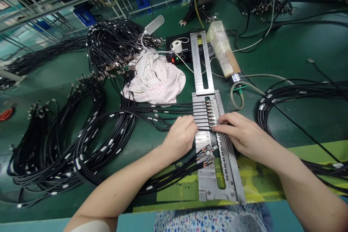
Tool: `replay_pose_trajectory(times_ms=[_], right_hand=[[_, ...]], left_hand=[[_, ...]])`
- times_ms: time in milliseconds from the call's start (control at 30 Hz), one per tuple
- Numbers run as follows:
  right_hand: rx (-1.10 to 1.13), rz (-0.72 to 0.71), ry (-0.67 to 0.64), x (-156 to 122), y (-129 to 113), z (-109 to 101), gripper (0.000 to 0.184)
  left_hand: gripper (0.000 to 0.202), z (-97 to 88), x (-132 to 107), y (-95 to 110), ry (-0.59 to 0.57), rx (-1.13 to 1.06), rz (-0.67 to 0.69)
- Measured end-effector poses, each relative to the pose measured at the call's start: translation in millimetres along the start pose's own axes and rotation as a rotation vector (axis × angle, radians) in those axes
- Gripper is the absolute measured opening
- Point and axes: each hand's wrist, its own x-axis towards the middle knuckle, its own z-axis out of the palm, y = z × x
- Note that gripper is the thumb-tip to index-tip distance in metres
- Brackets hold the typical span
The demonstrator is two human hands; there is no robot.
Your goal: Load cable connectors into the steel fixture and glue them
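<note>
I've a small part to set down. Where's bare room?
Bare green tabletop lies right of the wrapped object, beyond the right cable coil; a smaller patch separates that coil and the right hand. Crowded: left cable bundles, metal fixture.

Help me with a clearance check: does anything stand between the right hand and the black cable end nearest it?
Nothing visible: the right hand has its fingertips at that black cable end. The loose connectors on the metal fixture lie nearer the picture's bottom edge, out of the way.
</note>
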Motion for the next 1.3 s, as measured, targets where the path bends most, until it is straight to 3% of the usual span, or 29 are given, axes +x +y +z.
replay_pose_trajectory(times_ms=[233, 400, 533, 633, 800, 933, 1133, 1300], right_hand=[[-0.188, 0.019, -0.060, 5.3, -10.7, 11.4, 0.043], [-0.322, 0.044, -0.109, 7.9, -18.1, 12.5, 0.037], [-0.348, 0.047, -0.131, 12.4, -20.4, 11.4, 0.033], [-0.360, 0.036, -0.143, 15.4, -22.6, 10.5, 0.028], [-0.418, -0.002, -0.116, 12.7, -25.7, 11.8, 0.029], [-0.306, -0.022, -0.065, 4.2, -15.4, 16.1, 0.038], [-0.060, -0.031, 0.036, -9.1, -1.7, 19.1, 0.041], [0.063, -0.008, 0.087, -10.9, -1.0, 17.6, 0.038]], left_hand=[[0.027, 8.7, -9.5, -2.1, -0.056, 0.040, 0.022], [0.027, -7.5, -17.2, -2.9, -0.166, 0.107, 0.089], [0.030, -20.3, -17.6, -5.2, -0.266, 0.081, -0.022], [0.035, -23.8, -14.3, -4.5, -0.317, 0.066, -0.072], [0.032, -23.0, -13.5, 6.3, -0.337, 0.158, -0.044], [0.022, -32.6, -26.7, 14.1, -0.332, -0.014, -0.116], [0.008, -50.4, -54.8, 19.2, -0.550, -0.388, -0.351], [0.013, -50.6, -54.8, 23.4, -0.469, -0.505, -0.456]])
